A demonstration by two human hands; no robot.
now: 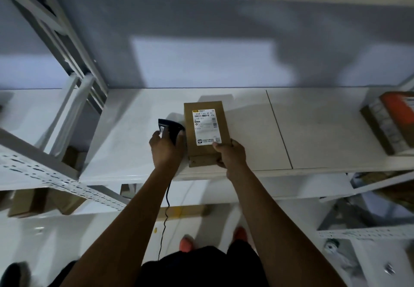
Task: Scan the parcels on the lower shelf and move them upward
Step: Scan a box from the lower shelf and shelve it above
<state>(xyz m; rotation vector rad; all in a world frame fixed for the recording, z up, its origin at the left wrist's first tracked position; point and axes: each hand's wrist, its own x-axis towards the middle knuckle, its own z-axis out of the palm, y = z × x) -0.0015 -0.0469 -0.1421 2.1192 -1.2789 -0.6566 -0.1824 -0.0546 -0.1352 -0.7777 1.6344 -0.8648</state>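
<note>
Gripping the near end of the cardboard parcel (207,130), the right hand (230,154) is pressing its thumb on the top face beside the white shipping label (206,127), with the other fingers wrapping the near right corner. The parcel is lying flat on the white upper shelf (313,130), close to its front edge; whether its full weight is resting there is hard to tell. The left hand (165,150) is curling round the black barcode scanner (170,127), just left of the parcel, its cord (167,199) hanging down toward the floor.

The parcel is looking like a small, flat, stiff box of matte brown card, probably light enough for one hand. Its square edges and rough surface are likely giving good friction, while the smoother label is best left uncovered. Taking it by a short end or across the long sides seems soundest. Another box (392,121), with orange print, is sitting well apart at the right.
</note>
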